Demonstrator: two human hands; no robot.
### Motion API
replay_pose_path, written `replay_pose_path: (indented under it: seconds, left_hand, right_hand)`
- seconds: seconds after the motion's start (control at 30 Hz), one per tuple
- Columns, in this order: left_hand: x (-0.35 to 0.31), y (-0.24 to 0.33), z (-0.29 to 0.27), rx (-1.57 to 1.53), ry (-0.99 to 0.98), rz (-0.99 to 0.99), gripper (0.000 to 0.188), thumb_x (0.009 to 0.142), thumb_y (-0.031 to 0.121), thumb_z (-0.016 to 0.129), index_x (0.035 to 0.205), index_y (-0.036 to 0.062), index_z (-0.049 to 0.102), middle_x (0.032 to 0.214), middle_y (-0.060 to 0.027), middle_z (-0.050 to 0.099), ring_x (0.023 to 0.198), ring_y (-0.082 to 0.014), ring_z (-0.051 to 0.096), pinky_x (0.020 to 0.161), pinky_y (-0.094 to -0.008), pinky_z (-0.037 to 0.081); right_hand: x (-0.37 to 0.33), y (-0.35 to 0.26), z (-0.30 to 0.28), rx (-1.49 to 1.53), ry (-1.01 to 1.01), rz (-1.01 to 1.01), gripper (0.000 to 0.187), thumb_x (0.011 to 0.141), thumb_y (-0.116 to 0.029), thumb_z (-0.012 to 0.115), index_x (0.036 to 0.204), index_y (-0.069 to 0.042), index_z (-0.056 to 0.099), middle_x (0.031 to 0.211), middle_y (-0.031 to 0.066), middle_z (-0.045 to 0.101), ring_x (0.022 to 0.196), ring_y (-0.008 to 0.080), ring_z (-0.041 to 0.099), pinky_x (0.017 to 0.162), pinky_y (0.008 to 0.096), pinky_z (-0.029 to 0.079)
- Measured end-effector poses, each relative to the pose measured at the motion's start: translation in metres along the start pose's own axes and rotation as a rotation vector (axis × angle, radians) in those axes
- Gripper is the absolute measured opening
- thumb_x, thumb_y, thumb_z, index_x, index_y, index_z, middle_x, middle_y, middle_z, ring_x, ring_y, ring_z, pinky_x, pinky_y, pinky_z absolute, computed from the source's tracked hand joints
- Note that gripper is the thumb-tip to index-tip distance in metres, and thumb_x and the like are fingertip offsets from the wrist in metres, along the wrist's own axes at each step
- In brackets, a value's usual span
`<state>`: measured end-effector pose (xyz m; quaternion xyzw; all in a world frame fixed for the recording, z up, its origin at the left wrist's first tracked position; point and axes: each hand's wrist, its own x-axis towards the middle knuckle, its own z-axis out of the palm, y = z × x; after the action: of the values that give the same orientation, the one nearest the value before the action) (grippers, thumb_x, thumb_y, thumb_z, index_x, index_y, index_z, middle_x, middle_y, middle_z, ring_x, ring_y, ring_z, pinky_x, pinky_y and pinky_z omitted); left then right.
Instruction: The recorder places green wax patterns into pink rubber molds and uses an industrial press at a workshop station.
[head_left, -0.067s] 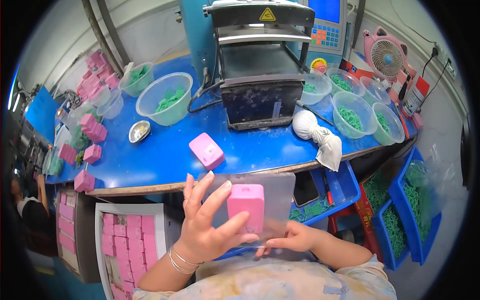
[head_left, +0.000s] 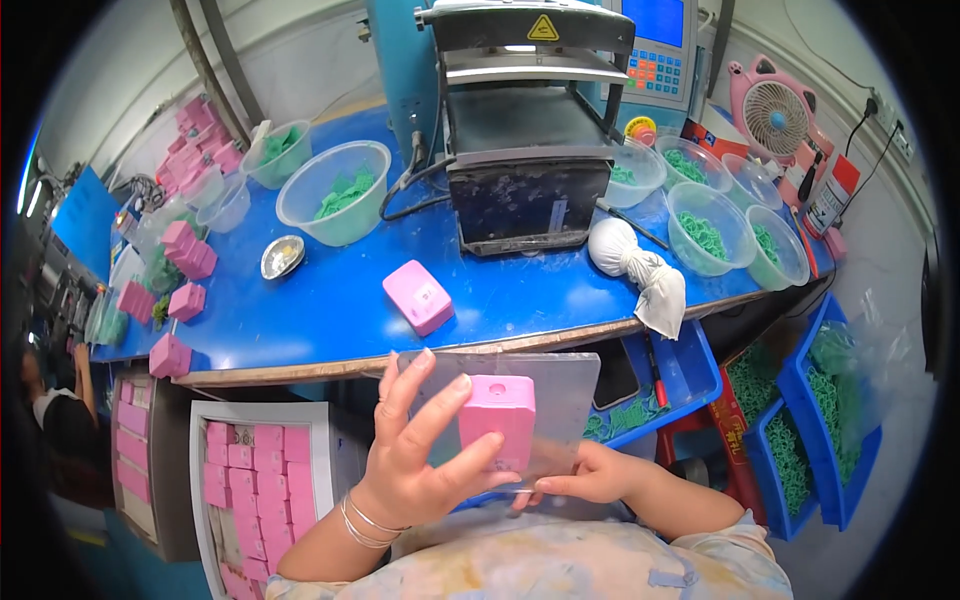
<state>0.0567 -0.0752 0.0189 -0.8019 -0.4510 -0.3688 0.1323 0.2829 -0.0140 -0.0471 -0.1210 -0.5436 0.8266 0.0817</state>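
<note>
A pink rectangular block [head_left: 510,420] with a small round hole in its end lies against a clear square plate [head_left: 568,400] in front of my body. My left hand [head_left: 415,430], with bracelets at its wrist, grips the block along its left side and lower end, some fingers spread over the plate. My right hand [head_left: 592,474] pinches the plate's lower right edge, its thumb in front and other fingertips showing below. Past the plate, another pink block [head_left: 418,298] lies alone on the blue table.
A black press [head_left: 530,190] stands at the back of the blue table [head_left: 330,310]. Around it are clear bowls [head_left: 335,195] of green pieces, a small metal dish [head_left: 283,257] and a tied white cloth bundle [head_left: 640,275]. Below are blue trays [head_left: 690,380] and a box [head_left: 320,450] of pink blocks.
The plate and the block in my hands have tilted slightly and shifted a little to the right, showing more of the block's holed end. Both hands keep their grip.
</note>
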Motion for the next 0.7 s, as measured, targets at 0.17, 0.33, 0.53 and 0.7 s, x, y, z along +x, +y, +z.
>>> replay_pose_path:
  seconds: [0.17,0.33,0.53,0.7]
  left_hand:
    - [-0.010,0.010,0.000,-0.064,0.116,0.014,0.041,0.064,0.037,0.077,0.099,0.0224,0.060,0.126,-0.0121,0.046,0.118,-0.0388,0.042,0.099,-0.0547,0.033]
    - [-0.014,0.013,0.002,-0.130,0.147,-0.057,0.047,0.066,0.039,0.075,0.105,0.0172,0.059,0.129,-0.0170,0.043,0.120,-0.0402,0.040,0.100,-0.0521,0.031]
    - [-0.006,-0.024,0.008,-0.001,0.070,-0.432,0.051,0.091,0.043,0.044,0.119,0.0004,0.048,0.133,-0.0216,0.037,0.124,-0.0382,0.034,0.102,-0.0462,0.026]
    - [0.017,-0.071,0.022,0.143,0.143,-0.483,0.064,0.076,0.022,0.069,0.124,-0.0033,0.036,0.125,-0.0257,0.039,0.114,-0.0398,0.040,0.098,-0.0440,0.031]
  right_hand:
    - [-0.002,0.016,0.003,-0.032,-0.032,-0.058,0.042,0.093,-0.010,0.047,0.134,-0.004,0.035,0.116,0.0098,0.054,0.100,0.0173,0.057,0.082,0.0307,0.047]
    - [-0.003,0.012,0.012,-0.066,-0.011,-0.109,0.047,0.093,-0.009,0.046,0.137,-0.007,0.029,0.120,0.0120,0.053,0.096,0.0185,0.058,0.078,0.0301,0.047]
    - [-0.026,-0.014,0.009,0.628,-0.081,0.068,0.067,0.090,-0.008,0.047,0.143,-0.009,0.008,0.121,0.0285,0.050,0.073,0.0291,0.065,0.059,0.0310,0.050]
    - [-0.022,-0.102,0.005,0.535,-0.069,-0.148,0.066,0.088,-0.005,0.046,0.143,-0.008,0.009,0.121,0.0328,0.048,0.066,0.0308,0.065,0.052,0.0319,0.050]
